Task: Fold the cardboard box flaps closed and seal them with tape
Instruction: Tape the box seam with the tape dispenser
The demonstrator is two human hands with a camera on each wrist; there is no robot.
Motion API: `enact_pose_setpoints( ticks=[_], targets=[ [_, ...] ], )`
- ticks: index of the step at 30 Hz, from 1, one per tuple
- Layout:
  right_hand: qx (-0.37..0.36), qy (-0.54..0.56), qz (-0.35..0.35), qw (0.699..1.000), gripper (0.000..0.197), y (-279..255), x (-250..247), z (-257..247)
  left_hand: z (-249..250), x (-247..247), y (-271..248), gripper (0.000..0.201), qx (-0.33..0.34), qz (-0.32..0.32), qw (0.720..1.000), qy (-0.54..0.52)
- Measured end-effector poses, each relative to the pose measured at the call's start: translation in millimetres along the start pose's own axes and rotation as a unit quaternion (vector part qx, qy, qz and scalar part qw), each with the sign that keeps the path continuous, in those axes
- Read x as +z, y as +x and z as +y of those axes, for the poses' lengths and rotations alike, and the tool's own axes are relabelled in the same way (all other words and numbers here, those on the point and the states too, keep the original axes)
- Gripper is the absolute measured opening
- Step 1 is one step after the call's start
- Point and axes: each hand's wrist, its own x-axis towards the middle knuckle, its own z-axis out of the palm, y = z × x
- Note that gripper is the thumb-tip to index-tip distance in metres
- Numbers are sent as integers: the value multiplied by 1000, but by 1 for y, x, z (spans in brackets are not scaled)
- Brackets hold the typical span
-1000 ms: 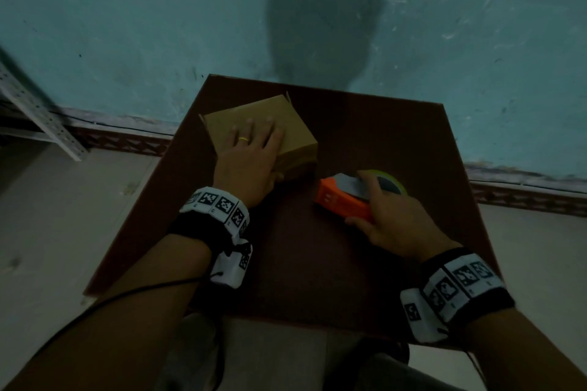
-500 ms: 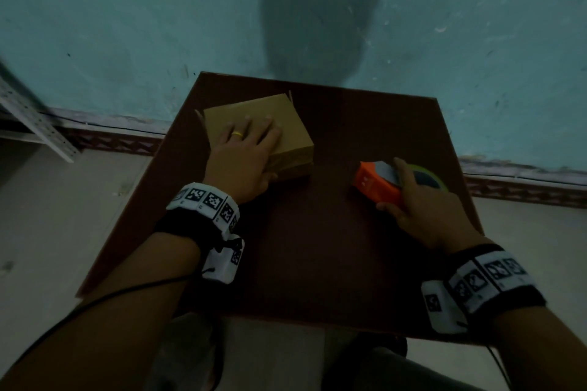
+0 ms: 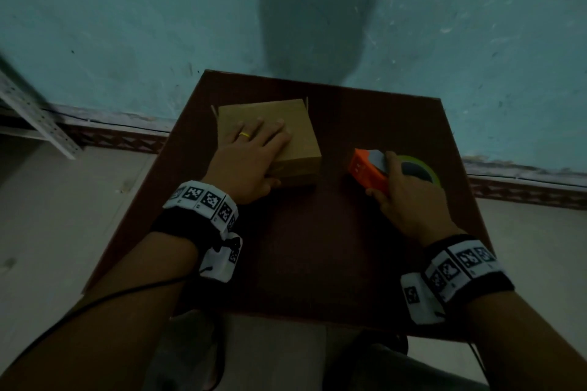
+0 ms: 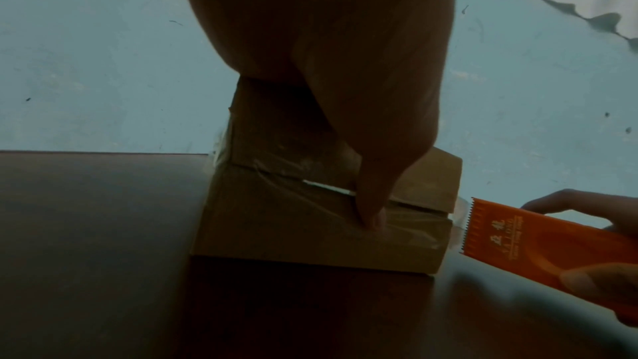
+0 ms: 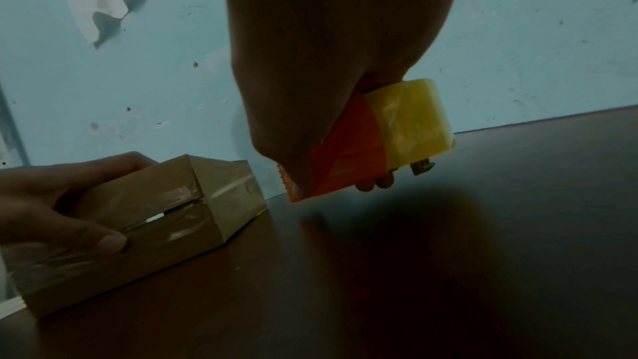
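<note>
The brown cardboard box [image 3: 300,133] lies with its flaps closed on the dark table [image 3: 317,251]. My left hand [image 3: 251,152] lies flat on its top with the fingers spread, and the thumb [image 4: 371,217] presses the near side face. Clear tape [image 4: 293,201] covers the seam on that face, with a small gap showing in the seam. The box [image 5: 172,217] also shows tape running onto its end face. To the right, my right hand [image 3: 400,190] grips the orange tape dispenser [image 3: 365,168] with its yellow-green roll [image 3: 424,168], a short way from the box. The toothed cutter [image 4: 471,225] points at the box.
The table stands against a teal wall [image 3: 127,25]. A perforated metal shelf post [image 3: 38,117] slants at the far left. Pale floor lies on both sides of the table. Cables trail from my wrist bands.
My right hand has carried the dispenser to the right, away from the box's near corner. The left hand has stayed on top of the box.
</note>
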Motion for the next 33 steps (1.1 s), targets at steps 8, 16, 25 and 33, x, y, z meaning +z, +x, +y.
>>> enact_pose_setpoints(
  ticks=[8,16,25,33],
  targets=[
    [-31,3,-19,999,84,8,2,-33,10,-18,-2,99,45,-54,997,-39],
    [-45,-23,-21,998,85,9,11,-55,55,-19,-5,110,-46,-30,998,-41],
    [-74,14,3,997,82,6,16,-57,80,-1,3,74,-77,95,991,-44],
    [-93,0,20,995,87,5,25,-62,61,-8,9,97,-101,29,994,-5]
  ],
)
